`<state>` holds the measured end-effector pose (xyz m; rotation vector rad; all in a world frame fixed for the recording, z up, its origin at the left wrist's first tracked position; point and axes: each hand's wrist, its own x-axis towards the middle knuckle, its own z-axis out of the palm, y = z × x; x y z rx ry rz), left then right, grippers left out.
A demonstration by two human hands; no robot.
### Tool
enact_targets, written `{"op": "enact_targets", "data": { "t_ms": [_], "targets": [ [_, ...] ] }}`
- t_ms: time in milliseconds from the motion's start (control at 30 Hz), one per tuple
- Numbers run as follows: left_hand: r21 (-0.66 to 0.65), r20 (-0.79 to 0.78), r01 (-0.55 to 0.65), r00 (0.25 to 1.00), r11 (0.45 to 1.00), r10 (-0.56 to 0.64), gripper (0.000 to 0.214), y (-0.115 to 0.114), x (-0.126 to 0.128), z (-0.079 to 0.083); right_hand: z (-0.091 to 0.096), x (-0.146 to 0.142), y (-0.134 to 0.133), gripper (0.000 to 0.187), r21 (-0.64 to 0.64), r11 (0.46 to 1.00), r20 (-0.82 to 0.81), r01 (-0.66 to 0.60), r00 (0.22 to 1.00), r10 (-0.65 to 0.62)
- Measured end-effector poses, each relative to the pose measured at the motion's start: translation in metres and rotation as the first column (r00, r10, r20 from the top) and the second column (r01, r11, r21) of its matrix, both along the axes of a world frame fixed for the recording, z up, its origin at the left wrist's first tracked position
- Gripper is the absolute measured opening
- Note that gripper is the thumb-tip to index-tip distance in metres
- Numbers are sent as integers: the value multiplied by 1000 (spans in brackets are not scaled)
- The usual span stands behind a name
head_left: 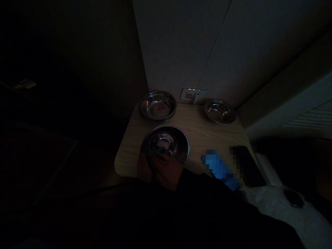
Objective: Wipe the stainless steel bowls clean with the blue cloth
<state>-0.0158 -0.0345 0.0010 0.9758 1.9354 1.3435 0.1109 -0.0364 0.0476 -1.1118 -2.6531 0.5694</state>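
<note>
Close together at the near side of a large metal bowl (186,141) are my two hands, in very dim light. My right hand (167,169) is closed, its fingers curled over a dark, limp thing that looks like a cloth (163,150). My left hand (144,168) is mostly in shadow and also seems closed on the cloth, part of which shows between the hands. The bowl stands on a small wooden table (197,128), with a shiny ring-shaped reflection inside it. Its near rim is hidden behind my hands.
Stacked metal bowls (158,105) stand at the back left and another metal bowl (220,111) at the back right. A wall socket (193,95) holds a plug. To the right lie a blue pixelated item (218,166) and a dark phone-like slab (248,166).
</note>
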Motion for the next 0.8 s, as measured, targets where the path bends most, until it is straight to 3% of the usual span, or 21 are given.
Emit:
{"op": "enact_targets", "data": {
  "t_ms": [267, 367, 500, 567, 800],
  "targets": [
    [-65, -50, -9, 999, 998, 6, 42, -4, 11, 7, 14, 63, 9, 45, 39, 977, 247, -211, 949, 195],
    [-81, -67, -30, 997, 996, 24, 45, -4, 12, 7, 11, 47, 7, 48, 22, 988, 196, -155, 969, 148],
    [-37, -80, -42, 996, 998, 38, 34, -3, 5, 5, 3, 3, 4, 56, -11, 1000, 5, -13, 1000, 13],
    [-20, -91, -50, 995, 999, 48, 30, -2, 2, 3, 2, -4, 5, 56, -12, 1000, -6, -9, 1000, 9],
    [35, -83, 24, 996, 999, -21, 31, -5, -1, -9, 11, 56, 21, 44, 110, 959, 294, -260, 930, 219]
  ]
}}
